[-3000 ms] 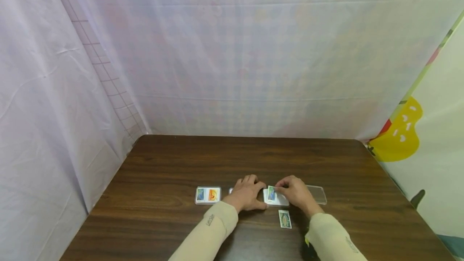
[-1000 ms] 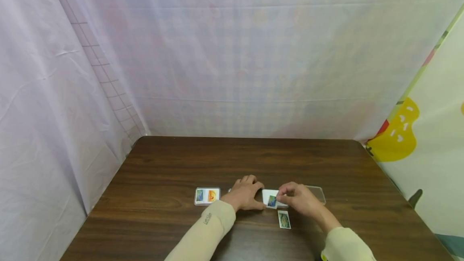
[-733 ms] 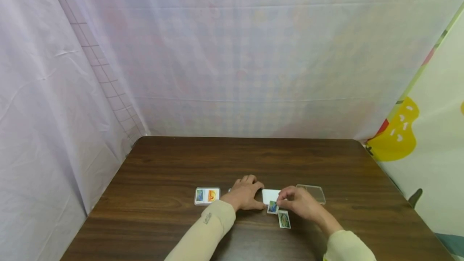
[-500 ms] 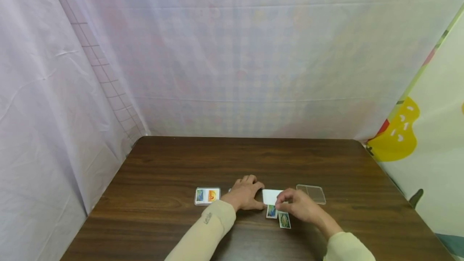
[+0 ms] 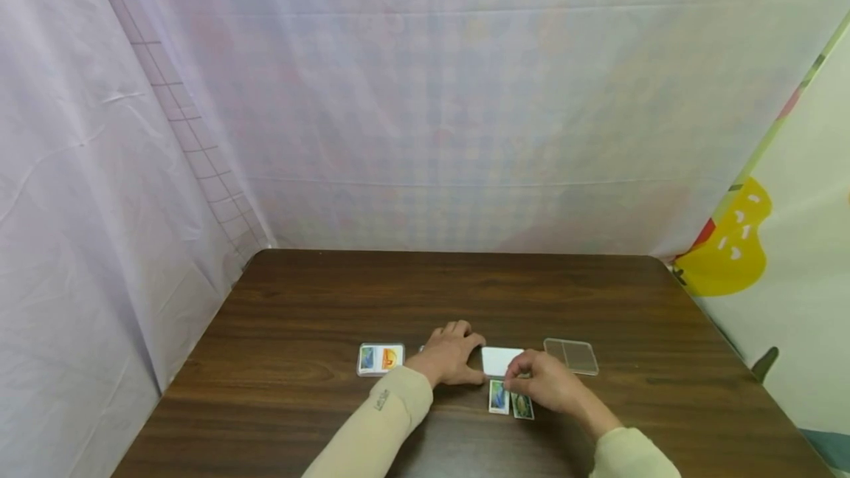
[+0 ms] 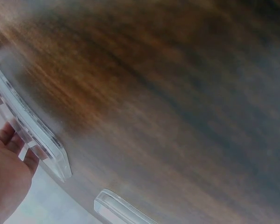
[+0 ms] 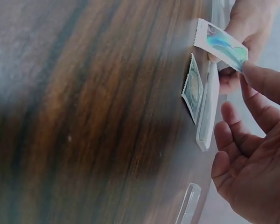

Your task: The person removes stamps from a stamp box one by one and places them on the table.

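Observation:
My right hand (image 5: pixel 546 383) pinches a blue-green postage stamp (image 5: pixel 499 396) by one corner between thumb and fingertip. In the right wrist view the stamp (image 7: pixel 221 44) is tilted up and its perforated edge shows. A darker green stamp (image 5: pixel 522 406) lies just to its right, partly behind my fingers. Behind both is a flat case with a blank white face (image 5: pixel 501 360). My left hand (image 5: pixel 454 355) rests with fingers spread, thumb and forefinger at that case's left end. Under the left hand is a clear case (image 6: pixel 32 126), mostly hidden from the head view.
A clear case with two stamps on white (image 5: pixel 381 358) lies to the left. At the right sits a clear, divided lid or tray (image 5: pixel 572 357). The brown wooden table (image 5: pixel 319 293) ends at a pale curtain (image 5: pixel 438 131).
My right hand has drawn the blue-green stamp from over the white-faced case towards me, and it is now in front of the case, beside the darker stamp. The left hand stays almost still.

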The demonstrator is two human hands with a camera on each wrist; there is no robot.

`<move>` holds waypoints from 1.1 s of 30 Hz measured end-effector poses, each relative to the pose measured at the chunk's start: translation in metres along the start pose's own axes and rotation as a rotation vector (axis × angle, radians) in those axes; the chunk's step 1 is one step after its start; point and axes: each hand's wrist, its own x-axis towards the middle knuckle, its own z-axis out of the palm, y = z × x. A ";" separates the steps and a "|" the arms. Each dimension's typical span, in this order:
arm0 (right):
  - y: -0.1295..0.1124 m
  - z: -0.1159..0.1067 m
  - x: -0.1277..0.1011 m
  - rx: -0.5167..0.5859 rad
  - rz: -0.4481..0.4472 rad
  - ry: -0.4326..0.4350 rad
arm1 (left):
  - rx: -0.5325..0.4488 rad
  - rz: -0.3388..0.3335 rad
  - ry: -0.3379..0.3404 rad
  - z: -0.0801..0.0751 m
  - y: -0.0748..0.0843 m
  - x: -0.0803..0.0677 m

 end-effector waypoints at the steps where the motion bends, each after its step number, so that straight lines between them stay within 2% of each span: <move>1: 0.000 0.001 0.000 -0.012 0.008 0.004 | -0.001 -0.001 -0.001 0.000 0.000 0.000; 8: 0.000 0.004 0.000 -0.066 0.004 0.031 | -0.009 0.003 0.004 -0.001 0.000 -0.001; 22: 0.001 0.006 0.000 -0.079 -0.002 0.035 | -0.033 0.001 0.010 -0.001 0.000 -0.002; 29: -0.002 0.006 0.000 -0.086 0.055 0.049 | -0.050 -0.004 0.002 -0.001 0.000 -0.002; 33: -0.002 0.005 0.000 -0.085 0.035 0.071 | -0.045 0.000 0.007 0.002 -0.002 0.000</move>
